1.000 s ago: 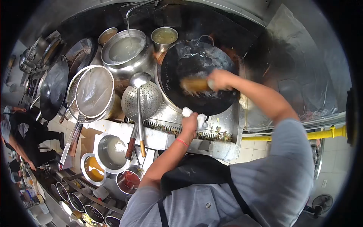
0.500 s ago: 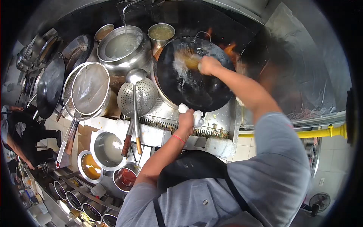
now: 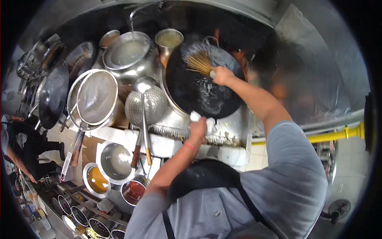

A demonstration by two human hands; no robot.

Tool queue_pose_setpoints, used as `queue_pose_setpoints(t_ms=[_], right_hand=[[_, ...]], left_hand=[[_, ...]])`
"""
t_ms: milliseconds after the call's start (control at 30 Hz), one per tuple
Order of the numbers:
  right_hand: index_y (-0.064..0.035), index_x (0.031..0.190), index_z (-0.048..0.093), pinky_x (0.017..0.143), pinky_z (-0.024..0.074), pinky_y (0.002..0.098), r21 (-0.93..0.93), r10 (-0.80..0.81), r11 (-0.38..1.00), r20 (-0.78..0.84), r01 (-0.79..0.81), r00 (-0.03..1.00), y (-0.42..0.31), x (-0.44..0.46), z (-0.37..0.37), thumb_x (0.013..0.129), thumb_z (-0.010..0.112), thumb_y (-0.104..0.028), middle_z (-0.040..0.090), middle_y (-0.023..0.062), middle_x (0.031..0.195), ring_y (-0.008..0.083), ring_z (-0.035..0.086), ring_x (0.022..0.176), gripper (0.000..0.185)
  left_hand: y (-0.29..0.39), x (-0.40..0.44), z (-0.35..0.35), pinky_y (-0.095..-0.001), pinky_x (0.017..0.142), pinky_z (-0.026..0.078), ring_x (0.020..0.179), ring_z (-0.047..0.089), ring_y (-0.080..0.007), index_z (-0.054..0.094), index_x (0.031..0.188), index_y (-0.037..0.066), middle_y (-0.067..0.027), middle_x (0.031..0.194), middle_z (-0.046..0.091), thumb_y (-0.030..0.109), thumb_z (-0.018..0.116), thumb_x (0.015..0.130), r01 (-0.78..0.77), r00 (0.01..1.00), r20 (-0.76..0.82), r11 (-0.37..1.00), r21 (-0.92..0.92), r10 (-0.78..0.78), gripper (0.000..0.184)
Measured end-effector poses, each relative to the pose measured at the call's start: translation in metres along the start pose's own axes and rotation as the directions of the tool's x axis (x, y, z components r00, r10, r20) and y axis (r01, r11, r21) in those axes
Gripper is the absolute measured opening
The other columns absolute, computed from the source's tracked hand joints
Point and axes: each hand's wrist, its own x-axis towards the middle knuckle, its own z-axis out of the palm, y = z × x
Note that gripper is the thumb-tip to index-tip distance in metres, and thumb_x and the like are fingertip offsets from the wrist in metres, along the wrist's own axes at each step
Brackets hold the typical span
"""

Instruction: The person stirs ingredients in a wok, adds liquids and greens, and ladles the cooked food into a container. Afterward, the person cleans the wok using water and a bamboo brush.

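A large black wok [image 3: 181, 85] sits on the stove, its inside wet with a little foamy water. My right hand [image 3: 223, 75] is closed around the short handle of a bamboo wok brush [image 3: 200, 63], whose splayed bristles are over the far left part of the wok. At the near rim, my left hand [image 3: 199, 129] grips a white cloth [image 3: 211, 126], bunched where the wok's near handle is; the cloth hides most of that handle. A wire loop handle [image 3: 211, 40] shows on the wok's far side.
Left of the wok are a perforated skimmer [image 3: 149, 107], a ladle [image 3: 144, 84], a mesh strainer [image 3: 97, 97] and a water pot [image 3: 127, 53] under a tap. Flames [image 3: 240, 57] show behind the wok. Sauce pots [image 3: 133, 191] stand nearer me; another person [image 3: 32, 143] is far left.
The brush's motion has slowed and its bristles now show clearly. Less water splashes in the wok, and the flames behind it look smaller. My left hand stays on the cloth.
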Motion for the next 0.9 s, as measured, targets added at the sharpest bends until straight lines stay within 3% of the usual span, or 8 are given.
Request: queue_pose_setpoints(t_ms=[67, 133, 267, 467, 533, 600, 733, 900], right_hand=[[-0.017, 0.118, 0.062, 0.085, 0.0512, 0.0441, 0.157, 0.073, 0.979, 0.33, -0.131, 0.941, -0.015, -0.055, -0.01, 0.074, 0.063, -0.019, 0.067, 0.0195, 0.102, 0.0346, 0.064, 0.096, 0.045], [-0.0198, 0.12, 0.062, 0.083, 0.0525, 0.0436, 0.064, -0.15, 0.988, 0.187, 0.14, 0.971, 0.023, -0.089, 0.002, 0.075, 0.063, -0.017, 0.068, 0.0176, 0.101, 0.0323, 0.066, 0.095, 0.046], [-0.0131, 0.112, 0.066, 0.079, 0.0545, 0.0409, -0.554, 0.175, 0.832, 0.199, -0.037, 0.964, 0.051, -0.062, -0.045, 0.075, 0.063, -0.017, 0.069, 0.0146, 0.102, 0.0299, 0.068, 0.093, 0.037], [-0.0173, 0.121, 0.062, 0.078, 0.0544, 0.0397, 0.084, -0.06, 0.995, 0.053, 0.056, 0.997, -0.001, -0.016, 0.022, 0.073, 0.062, -0.017, 0.069, 0.016, 0.099, 0.033, 0.067, 0.09, 0.048], [-0.0283, 0.13, 0.055, 0.08, 0.0538, 0.0402, 0.205, -0.06, 0.979, 0.313, -0.006, 0.948, -0.008, -0.066, 0.005, 0.071, 0.062, -0.015, 0.068, 0.0158, 0.102, 0.033, 0.066, 0.092, 0.062], [-0.0309, 0.134, 0.052, 0.078, 0.0543, 0.0397, -0.044, -0.206, 0.971, 0.346, 0.235, 0.915, 0.016, -0.102, -0.013, 0.07, 0.064, -0.014, 0.068, 0.0146, 0.102, 0.0315, 0.067, 0.091, 0.068], [-0.0156, 0.108, 0.07, 0.079, 0.0538, 0.0415, -0.397, 0.12, 0.917, 0.187, -0.036, 0.975, 0.053, -0.057, -0.047, 0.071, 0.064, -0.011, 0.07, 0.0118, 0.097, 0.0294, 0.067, 0.093, 0.037], [-0.0202, 0.133, 0.053, 0.068, 0.0556, 0.0388, 0.243, -0.083, 0.966, -0.033, 0.088, 0.996, 0.016, 0.004, 0.029, 0.063, 0.078, -0.021, 0.069, 0.017, 0.093, 0.0299, 0.069, 0.077, 0.074]], left_hand=[[0.006, -0.016, 0.002, -0.0389, 0.057, 0.048, 0.064, 0.062, -0.0222, 0.062, 0.078, -0.01, -0.0144, 0.076, 0.064, 0.019, 0.059, 0.076, -0.03, 0.997, 0.07, 0.996, -0.078, 0.035, 0.029], [-0.008, 0.005, 0.001, -0.0387, 0.056, 0.048, 0.061, 0.062, -0.0231, 0.061, 0.077, -0.01, -0.0145, 0.076, 0.063, 0.018, 0.059, 0.076, -0.016, 0.998, 0.062, 0.999, -0.051, 0.019, 0.027], [0.003, -0.005, 0.0, -0.0388, 0.054, 0.048, 0.06, 0.062, -0.0241, 0.06, 0.077, -0.009, -0.0145, 0.076, 0.063, 0.017, 0.059, 0.076, 0.056, 0.992, 0.123, 0.989, -0.136, -0.039, 0.026], [0.0, 0.001, -0.003, -0.0415, 0.061, 0.054, 0.07, 0.065, -0.0278, 0.057, 0.093, -0.008, -0.0154, 0.084, 0.063, 0.015, 0.055, 0.082, 0.081, 0.983, 0.173, 0.992, -0.102, -0.062, 0.025], [0.006, -0.006, -0.003, -0.0413, 0.062, 0.053, 0.07, 0.065, -0.0278, 0.058, 0.093, -0.007, -0.0151, 0.085, 0.063, 0.015, 0.055, 0.082, 0.092, 0.977, 0.2, 0.991, -0.099, -0.071, 0.026], [0.009, -0.011, -0.003, -0.0412, 0.065, 0.053, 0.071, 0.065, -0.0273, 0.058, 0.093, -0.006, -0.014, 0.085, 0.063, 0.017, 0.056, 0.082, 0.065, 0.989, 0.137, 0.998, -0.019, -0.062, 0.026], [0.005, -0.003, -0.005, -0.0403, 0.068, 0.053, 0.079, 0.065, -0.0255, 0.056, 0.103, -0.004, -0.0126, 0.093, 0.064, 0.017, 0.053, 0.087, 0.113, 0.975, 0.199, 0.992, -0.06, -0.099, 0.027], [-0.003, 0.004, -0.004, -0.0412, 0.069, 0.054, 0.08, 0.065, -0.0266, 0.057, 0.102, -0.002, -0.0119, 0.091, 0.064, 0.014, 0.05, 0.088, 0.113, 0.975, 0.202, 0.991, -0.068, -0.097, 0.022]])
